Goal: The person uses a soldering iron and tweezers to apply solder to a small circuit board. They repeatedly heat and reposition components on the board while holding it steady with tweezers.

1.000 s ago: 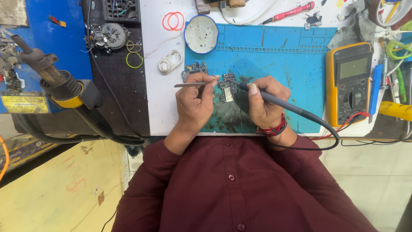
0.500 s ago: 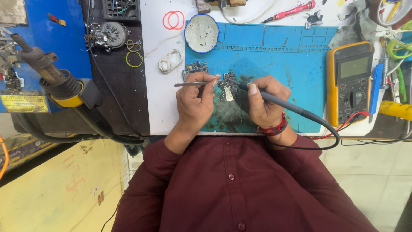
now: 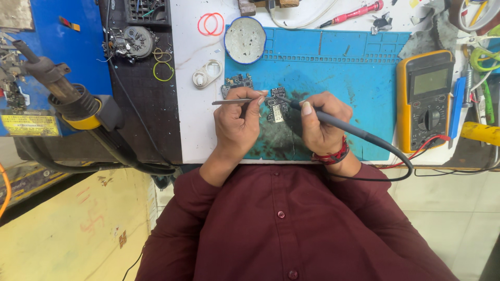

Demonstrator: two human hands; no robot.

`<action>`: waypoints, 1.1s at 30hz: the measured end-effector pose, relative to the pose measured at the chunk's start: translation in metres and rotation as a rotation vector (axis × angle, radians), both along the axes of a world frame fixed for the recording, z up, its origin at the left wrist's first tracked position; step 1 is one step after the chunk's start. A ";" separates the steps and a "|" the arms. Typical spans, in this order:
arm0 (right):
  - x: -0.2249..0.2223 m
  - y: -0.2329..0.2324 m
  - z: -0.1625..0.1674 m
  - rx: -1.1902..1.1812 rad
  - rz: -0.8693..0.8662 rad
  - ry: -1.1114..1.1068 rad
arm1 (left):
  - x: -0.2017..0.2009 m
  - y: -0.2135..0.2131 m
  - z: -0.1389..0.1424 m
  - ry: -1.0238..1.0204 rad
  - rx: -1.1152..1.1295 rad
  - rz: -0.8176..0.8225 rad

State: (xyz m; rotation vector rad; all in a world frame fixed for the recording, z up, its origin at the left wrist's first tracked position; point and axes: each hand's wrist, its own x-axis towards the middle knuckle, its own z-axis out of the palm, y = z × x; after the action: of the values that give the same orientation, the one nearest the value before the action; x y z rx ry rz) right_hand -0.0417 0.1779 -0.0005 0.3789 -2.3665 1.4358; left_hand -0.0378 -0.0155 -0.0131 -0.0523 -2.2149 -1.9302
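The small circuit board (image 3: 276,106) lies on the blue work mat (image 3: 359,73), near the mat's left half and just ahead of my knuckles, between my two hands. My left hand (image 3: 237,125) is curled with the fingers pinched on the tweezers (image 3: 237,101), which lie nearly level with their tips reaching right to the board's upper left edge. My right hand (image 3: 323,122) is closed in a pen grip around the soldering iron (image 3: 333,122), its tip slanting up and left onto the top of the board, its dark cable (image 3: 401,164) looping off past my wrist and over the bench's near edge. Both wrists rest low on the mat near that front edge, so there is little room behind them; the mat's right part, toward the yellow multimeter (image 3: 424,99), is bare, as is a strip ahead of the board. A second circuit board (image 3: 235,83) sits at the mat's left border, just above the tweezers. At the mat's top left corner stands a round blue-rimmed dish (image 3: 227,39) holding what looks like greyish residue; I cannot tell more. Left of it on the white bench are red rubber bands (image 3: 211,23) and a small white ring-shaped part (image 3: 205,74).
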 end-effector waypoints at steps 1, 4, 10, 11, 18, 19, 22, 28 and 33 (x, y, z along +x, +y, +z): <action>0.000 0.000 0.000 0.008 0.008 0.002 | 0.000 0.000 0.000 0.005 -0.003 0.001; 0.001 0.000 0.000 -0.023 -0.031 -0.014 | 0.001 0.000 0.001 -0.013 -0.029 -0.004; 0.001 0.000 -0.001 -0.014 -0.014 -0.012 | 0.001 0.000 0.000 -0.014 -0.021 -0.003; 0.000 0.000 -0.001 -0.017 -0.012 -0.015 | 0.001 0.000 0.000 -0.005 -0.015 -0.005; 0.001 0.000 0.000 -0.030 0.001 -0.021 | 0.001 0.000 -0.002 0.012 0.000 -0.012; 0.001 0.000 0.000 -0.037 0.001 -0.020 | 0.001 0.000 -0.002 0.011 0.008 -0.014; 0.000 0.000 0.000 0.002 0.020 -0.005 | 0.001 -0.001 -0.001 -0.008 -0.017 -0.007; 0.000 0.001 0.000 -0.009 0.013 -0.010 | 0.001 0.000 -0.001 0.001 0.015 -0.005; 0.001 0.000 0.000 -0.011 -0.004 -0.012 | 0.001 0.001 0.000 -0.002 0.000 -0.003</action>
State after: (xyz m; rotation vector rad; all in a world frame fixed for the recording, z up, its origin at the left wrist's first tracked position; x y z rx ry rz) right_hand -0.0408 0.1784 -0.0003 0.3639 -2.3660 1.4529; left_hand -0.0368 -0.0149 -0.0133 -0.0532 -2.2171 -1.9323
